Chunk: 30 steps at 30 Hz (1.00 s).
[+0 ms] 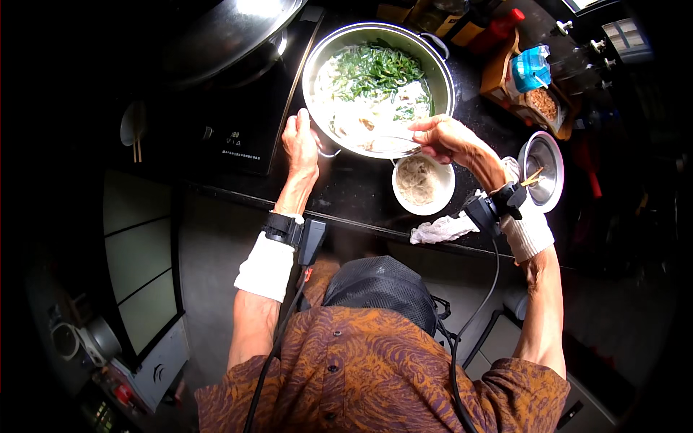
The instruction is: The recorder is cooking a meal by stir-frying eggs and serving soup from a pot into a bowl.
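A large stainless steel pot (446, 76) stands on the counter, holding leafy greens (384, 67) and pale food in cloudy liquid. My left hand (301, 143) is at its near left side, right by a loop handle (329, 154); whether the fingers grip that handle is hidden. Over the pot's near rim, my right hand (441, 138) pinches what looks like a metal spoon (392, 143), blurred by glare, its bowl end inside the pot. Just below that hand sits a white bowl (421, 187) of pale noodle-like strands in liquid.
A crumpled white cloth (444, 228) lies near the counter's front edge. On the right are a metal bowl (544, 184) with chopsticks and a wooden box (495, 73) with packets. An induction cooktop (238, 135) is at left, beneath a large metal lid or pan (233, 38).
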### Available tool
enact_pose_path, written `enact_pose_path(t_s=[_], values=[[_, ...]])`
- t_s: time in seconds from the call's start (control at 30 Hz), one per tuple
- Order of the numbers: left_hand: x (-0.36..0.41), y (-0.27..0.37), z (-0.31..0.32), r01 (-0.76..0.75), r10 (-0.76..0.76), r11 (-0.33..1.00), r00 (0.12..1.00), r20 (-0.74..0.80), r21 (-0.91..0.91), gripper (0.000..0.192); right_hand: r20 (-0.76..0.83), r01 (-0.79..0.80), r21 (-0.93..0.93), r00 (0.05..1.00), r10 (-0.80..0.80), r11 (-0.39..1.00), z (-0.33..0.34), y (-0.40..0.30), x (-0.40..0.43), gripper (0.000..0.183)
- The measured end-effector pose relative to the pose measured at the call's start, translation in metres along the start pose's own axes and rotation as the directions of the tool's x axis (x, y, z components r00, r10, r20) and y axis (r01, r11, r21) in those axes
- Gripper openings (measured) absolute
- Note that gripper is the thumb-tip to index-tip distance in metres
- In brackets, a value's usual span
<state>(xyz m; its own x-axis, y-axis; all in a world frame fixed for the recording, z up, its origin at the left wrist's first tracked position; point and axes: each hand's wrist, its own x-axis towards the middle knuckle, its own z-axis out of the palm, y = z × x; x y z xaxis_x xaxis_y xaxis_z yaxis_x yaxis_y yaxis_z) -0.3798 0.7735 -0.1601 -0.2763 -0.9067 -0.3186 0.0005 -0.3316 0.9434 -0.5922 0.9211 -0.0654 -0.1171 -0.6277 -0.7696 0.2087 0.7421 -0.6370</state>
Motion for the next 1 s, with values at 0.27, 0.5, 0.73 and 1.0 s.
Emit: enact_pose_path(t_s=[0.27, 0.5, 0.73, 1.0], values=[[-0.003, 0.005, 0.002, 0.003, -0.003, 1.000, 1.000, 0.016, -0.019, 0.032, 0.056, 0.017, 0.165, 0.998, -0.026, 0.986, -0.007, 0.013, -0.009, 0.032], [-0.002, 0.002, 0.001, 0.002, -0.002, 1.000, 1.000, 0.010, 0.002, 0.033, 0.078, 0.071, 0.277, 0.992, -0.096, 0.958, -0.010, 0.023, -0.007, 0.033], [-0.001, -0.001, 0.000, -0.007, 0.007, 1.000, 1.000, 0.007, 0.002, 0.032, -0.081, 0.138, 0.081, 0.988, -0.131, 0.987, -0.016, 0.015, -0.018, 0.033], [0.001, -0.003, -0.002, -0.021, 0.021, 1.000, 1.000, 0.007, 0.005, 0.031, -0.100, 0.227, 0.050, 0.970, -0.221, 0.973, -0.042, 0.017, -0.026, 0.035]])
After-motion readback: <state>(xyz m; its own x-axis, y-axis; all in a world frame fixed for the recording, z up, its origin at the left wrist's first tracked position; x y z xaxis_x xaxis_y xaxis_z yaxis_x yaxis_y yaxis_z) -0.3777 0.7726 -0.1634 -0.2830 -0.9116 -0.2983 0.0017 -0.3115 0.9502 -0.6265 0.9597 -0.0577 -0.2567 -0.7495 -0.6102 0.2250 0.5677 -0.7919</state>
